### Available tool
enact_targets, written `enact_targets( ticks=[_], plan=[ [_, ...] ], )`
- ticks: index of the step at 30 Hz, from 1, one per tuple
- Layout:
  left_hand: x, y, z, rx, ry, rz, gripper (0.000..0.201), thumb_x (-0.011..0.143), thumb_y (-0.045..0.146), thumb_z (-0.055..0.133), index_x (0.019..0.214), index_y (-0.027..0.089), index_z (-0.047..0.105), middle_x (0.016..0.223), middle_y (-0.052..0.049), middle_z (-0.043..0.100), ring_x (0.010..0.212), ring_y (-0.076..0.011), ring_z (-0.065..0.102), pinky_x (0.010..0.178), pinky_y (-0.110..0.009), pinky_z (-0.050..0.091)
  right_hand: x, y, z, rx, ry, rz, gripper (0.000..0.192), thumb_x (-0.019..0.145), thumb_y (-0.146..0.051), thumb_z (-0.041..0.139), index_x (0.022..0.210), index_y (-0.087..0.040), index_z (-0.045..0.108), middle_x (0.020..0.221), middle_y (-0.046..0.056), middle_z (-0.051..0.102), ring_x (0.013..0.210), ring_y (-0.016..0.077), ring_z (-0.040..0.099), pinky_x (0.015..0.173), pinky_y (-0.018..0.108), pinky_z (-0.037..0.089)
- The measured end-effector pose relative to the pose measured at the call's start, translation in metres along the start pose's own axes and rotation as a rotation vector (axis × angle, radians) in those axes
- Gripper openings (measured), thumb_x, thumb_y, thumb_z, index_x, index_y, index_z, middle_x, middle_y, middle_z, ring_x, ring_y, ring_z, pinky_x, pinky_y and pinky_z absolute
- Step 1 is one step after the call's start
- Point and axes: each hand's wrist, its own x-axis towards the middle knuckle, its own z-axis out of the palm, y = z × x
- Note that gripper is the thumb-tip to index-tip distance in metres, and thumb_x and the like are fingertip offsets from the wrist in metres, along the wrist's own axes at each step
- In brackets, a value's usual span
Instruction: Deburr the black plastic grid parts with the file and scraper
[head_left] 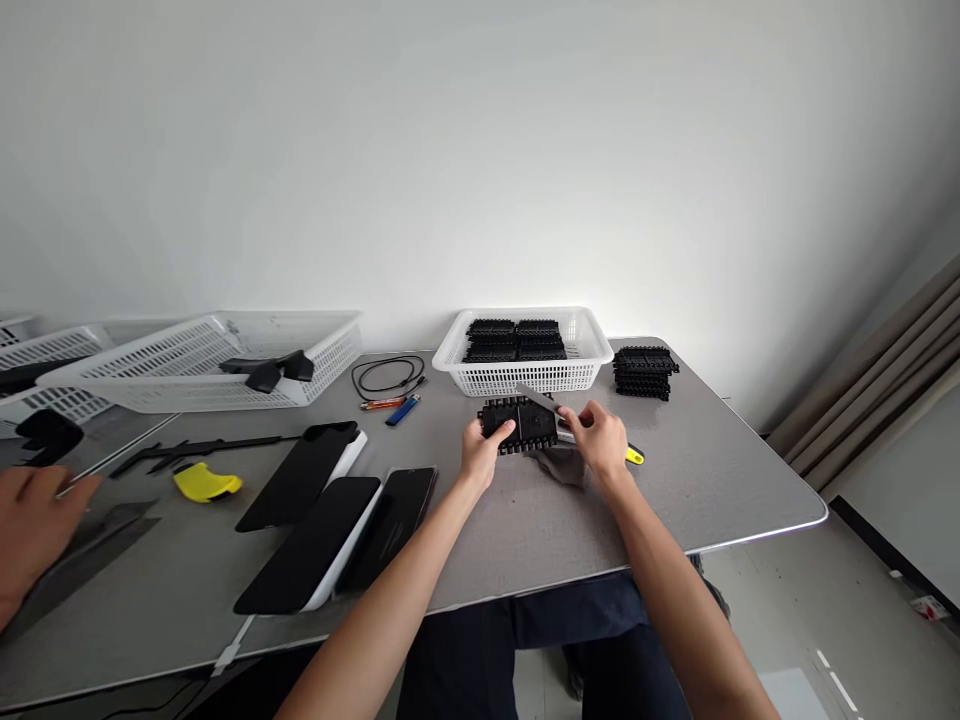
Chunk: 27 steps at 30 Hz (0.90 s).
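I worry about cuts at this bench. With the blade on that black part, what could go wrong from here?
1. The right hand holds a yellow-handled knife whose blade lies across the black plastic part; the left hand grips that part close by, so a slip might reach its fingers.
2. The part seems steadied by that one hand only, so it may shift under pressure.

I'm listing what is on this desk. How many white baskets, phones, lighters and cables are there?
White baskets: 3, the one with black parts, the long one, and one at the left edge
Phones: 3
Lighters: 2
Cables: 1
Total: 9
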Motion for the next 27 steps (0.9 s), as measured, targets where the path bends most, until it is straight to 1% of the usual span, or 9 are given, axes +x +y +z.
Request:
enact_targets(
  ticks=[4, 8, 10, 13, 16, 18, 20, 23, 27],
  plan=[
    [0.002, 0.001, -0.002, -0.007, 0.016, -0.007, 0.036, 0.053, 0.035, 0.085, 0.076, 0.014, 0.065, 0.077, -0.004, 0.069, 0.073, -0.0181, 0.063, 0.071, -0.031, 0.050, 0.009, 0.011, -0.009, 0.007, 0.075, 0.110, 0.053, 0.086, -0.070, 0.051, 0.063, -0.022, 0.050, 0.064, 0.001, 0.061, 0.056, 0.0149, 0.048, 0.055, 0.027, 0.025],
    [-0.001, 0.001, 0.000, 0.044, -0.022, 0.018, 0.037, 0.055, 0.037, 0.084, 0.080, 0.015, 0.067, 0.082, -0.006, 0.070, 0.077, -0.0200, 0.064, 0.075, -0.033, 0.050, 0.009, 0.007, -0.010, 0.058, 0.107, 0.090, 0.050, 0.092, -0.065, 0.044, 0.070, -0.021, 0.053, 0.070, 0.001, 0.060, 0.061, 0.0147, 0.050, 0.057, 0.027, 0.028],
    [-0.004, 0.001, 0.001, 0.099, -0.059, 0.035, 0.037, 0.057, 0.038, 0.083, 0.082, 0.014, 0.068, 0.084, -0.007, 0.071, 0.079, -0.0215, 0.065, 0.076, -0.034, 0.050, 0.006, 0.000, -0.009, 0.065, 0.083, 0.042, 0.048, 0.093, -0.064, 0.043, 0.079, -0.020, 0.058, 0.080, 0.002, 0.061, 0.066, 0.0150, 0.053, 0.059, 0.027, 0.030],
    [-0.009, -0.001, 0.004, 0.200, -0.133, 0.080, 0.035, 0.061, 0.038, 0.080, 0.083, 0.015, 0.069, 0.085, -0.008, 0.072, 0.080, -0.0228, 0.066, 0.073, -0.033, 0.051, -0.001, -0.012, -0.005, 0.047, 0.006, -0.014, 0.047, 0.087, -0.067, 0.051, 0.094, -0.021, 0.061, 0.095, 0.004, 0.058, 0.073, 0.0158, 0.057, 0.060, 0.026, 0.034],
    [-0.013, -0.001, 0.006, 0.261, -0.225, 0.127, 0.033, 0.062, 0.037, 0.079, 0.084, 0.015, 0.069, 0.083, -0.008, 0.073, 0.078, -0.0230, 0.067, 0.071, -0.032, 0.052, -0.006, -0.021, -0.002, 0.046, -0.047, -0.030, 0.049, 0.081, -0.067, 0.058, 0.101, -0.022, 0.060, 0.101, 0.004, 0.055, 0.076, 0.0169, 0.059, 0.061, 0.027, 0.038],
    [-0.014, -0.001, 0.006, 0.264, -0.247, 0.143, 0.032, 0.063, 0.037, 0.079, 0.084, 0.015, 0.069, 0.082, -0.007, 0.073, 0.077, -0.0226, 0.067, 0.068, -0.031, 0.052, -0.007, -0.022, -0.002, 0.069, -0.060, -0.020, 0.047, 0.081, -0.065, 0.060, 0.100, -0.023, 0.060, 0.100, 0.003, 0.054, 0.076, 0.0167, 0.059, 0.062, 0.028, 0.039],
    [-0.013, -0.001, 0.005, 0.246, -0.231, 0.144, 0.032, 0.063, 0.037, 0.079, 0.084, 0.014, 0.069, 0.082, -0.007, 0.072, 0.076, -0.0220, 0.067, 0.068, -0.031, 0.052, -0.005, -0.020, -0.003, 0.111, -0.068, -0.001, 0.045, 0.081, -0.065, 0.061, 0.097, -0.023, 0.061, 0.099, 0.002, 0.055, 0.073, 0.0154, 0.059, 0.063, 0.028, 0.040],
    [-0.008, 0.000, 0.002, 0.193, -0.162, 0.111, 0.035, 0.061, 0.038, 0.080, 0.082, 0.014, 0.067, 0.082, -0.007, 0.072, 0.076, -0.0215, 0.066, 0.069, -0.032, 0.052, 0.001, -0.012, -0.009, 0.178, -0.059, 0.016, 0.045, 0.077, -0.066, 0.065, 0.093, -0.023, 0.064, 0.097, 0.002, 0.055, 0.071, 0.0150, 0.058, 0.064, 0.028, 0.041],
    [-0.001, 0.001, -0.002, 0.097, -0.059, 0.073, 0.037, 0.057, 0.037, 0.082, 0.081, 0.014, 0.065, 0.081, -0.006, 0.070, 0.075, -0.0192, 0.065, 0.071, -0.031, 0.052, 0.008, -0.002, -0.015, 0.243, -0.023, 0.042, 0.045, 0.080, -0.066, 0.060, 0.092, -0.023, 0.069, 0.092, 0.002, 0.058, 0.068, 0.0155, 0.056, 0.065, 0.029, 0.041]
  ],
)
